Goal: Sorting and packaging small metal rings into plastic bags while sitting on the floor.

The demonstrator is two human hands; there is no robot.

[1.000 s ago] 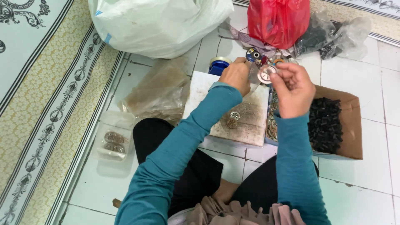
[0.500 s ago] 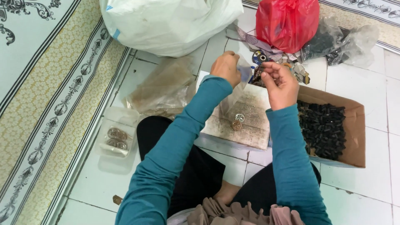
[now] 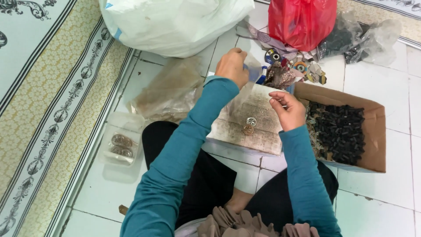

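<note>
**Left hand lifts clear bag above board; right hand pinched beside two round metal pieces**

Left hand (image 3: 232, 66) is raised over the far end of the worn board (image 3: 258, 131), fingers curled closed around the top of a small clear plastic bag (image 3: 245, 94). The bag hangs down and toward the person, long axis running from the fist to the board; its lower end is near or over the two round metal pieces (image 3: 250, 125), cannot tell if they sit inside it or under it.

Right hand (image 3: 287, 109) rests at the board's right edge, just beside the cardboard box (image 3: 377, 131). Thumb and forefinger are pressed together in a pinch, other fingers curled in; whether anything tiny sits in the pinch cannot be told.

The round pieces lie left of and slightly nearer than the right fingertips, close by. Right hand is the nearer one; left hand is well above and beyond them.

Around: box holds a heap of small black parts (image 3: 340, 131); red bag (image 3: 302, 19) and big white sack (image 3: 175, 24) at the far side; clear tub (image 3: 123, 145) with more round pieces at the left on the tiled floor.
</note>
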